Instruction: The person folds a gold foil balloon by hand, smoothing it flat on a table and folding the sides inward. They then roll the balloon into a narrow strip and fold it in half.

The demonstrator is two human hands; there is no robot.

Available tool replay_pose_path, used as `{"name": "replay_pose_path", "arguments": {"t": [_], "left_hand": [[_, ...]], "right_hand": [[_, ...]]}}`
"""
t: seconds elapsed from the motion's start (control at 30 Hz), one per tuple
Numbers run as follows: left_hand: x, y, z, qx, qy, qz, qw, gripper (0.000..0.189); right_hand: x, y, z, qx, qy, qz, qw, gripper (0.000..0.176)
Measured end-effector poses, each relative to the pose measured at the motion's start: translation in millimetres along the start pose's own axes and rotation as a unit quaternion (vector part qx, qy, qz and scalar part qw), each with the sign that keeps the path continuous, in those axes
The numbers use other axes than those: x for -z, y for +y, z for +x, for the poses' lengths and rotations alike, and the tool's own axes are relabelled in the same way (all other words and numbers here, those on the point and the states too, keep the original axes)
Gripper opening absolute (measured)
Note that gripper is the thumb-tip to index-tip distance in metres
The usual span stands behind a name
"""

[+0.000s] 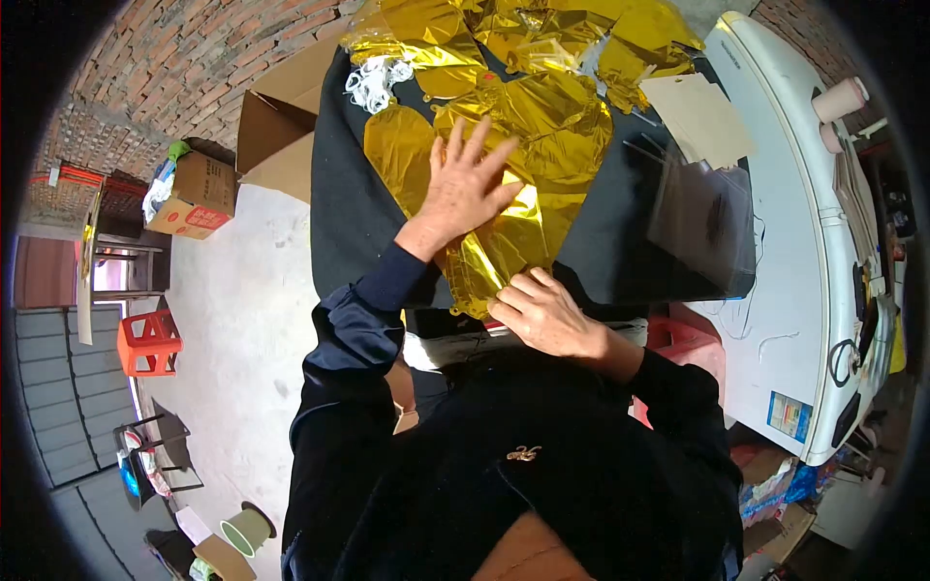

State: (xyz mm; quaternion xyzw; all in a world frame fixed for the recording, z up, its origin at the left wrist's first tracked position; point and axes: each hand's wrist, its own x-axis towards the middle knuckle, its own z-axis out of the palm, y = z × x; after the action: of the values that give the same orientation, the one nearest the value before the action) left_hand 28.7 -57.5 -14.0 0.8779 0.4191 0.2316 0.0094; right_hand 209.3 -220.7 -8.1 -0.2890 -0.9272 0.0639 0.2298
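Observation:
A flat gold foil balloon [523, 218], uninflated and creased, lies over the black-covered table [339, 213] in front of me. My left hand [463, 189] rests on the foil with its fingers spread, gripping nothing. At the near edge of the table, my right hand [549, 315] has its fingers curled on the balloon's lower end; the fingertips are partly hidden. A small tab shows at the foil's near left corner. More gold foil balloons [417, 39] are heaped at the far side, some in clear plastic. Beside them sits a bundle of white string [378, 82].
Cardboard sheets [697, 116] and a clear plastic sheet [693, 223] lie at the table's right. A white fridge-like cabinet [775, 242] stands beyond. Open cardboard boxes [276, 140] are at the left, with a red stool [150, 344] farther off.

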Motion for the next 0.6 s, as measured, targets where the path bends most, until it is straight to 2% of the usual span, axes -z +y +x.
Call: {"name": "replay_pose_path", "arguments": {"t": [0.07,0.17,0.27,0.33,0.4,0.47,0.53,0.6], "left_hand": [[-17,-1,-10,-0.002,-0.039,0.036,0.999,0.073],[-26,-5,-17,0.001,-0.058,0.043,0.997,0.079],[-19,-2,-17,-0.002,-0.044,0.055,0.998,0.08],[-13,-2,-17,-0.005,-0.033,0.053,0.998,0.081],[-16,-1,-18,0.001,-0.029,0.054,0.998,0.082],[-18,1,-19,0.013,-0.029,0.049,0.998,0.079],[-23,1,-19,0.009,-0.031,0.065,0.997,0.078],[-26,-1,-21,0.003,-0.028,0.073,0.997,0.077]], "right_hand": [[-3,-2,-4,0.011,0.002,0.001,1.0,0.024],[3,-7,0,-0.006,0.044,0.088,0.995,0.023],[29,14,13,-0.029,0.078,-0.005,0.996,0.023],[35,53,27,-0.046,0.114,-0.062,0.991,0.028],[31,98,40,-0.141,0.091,-0.093,0.981,0.04],[23,143,51,-0.2,0.018,-0.135,0.97,0.051],[7,185,57,-0.237,-0.059,-0.2,0.949,0.051],[11,208,61,-0.225,-0.071,-0.199,0.951,0.048]]}}
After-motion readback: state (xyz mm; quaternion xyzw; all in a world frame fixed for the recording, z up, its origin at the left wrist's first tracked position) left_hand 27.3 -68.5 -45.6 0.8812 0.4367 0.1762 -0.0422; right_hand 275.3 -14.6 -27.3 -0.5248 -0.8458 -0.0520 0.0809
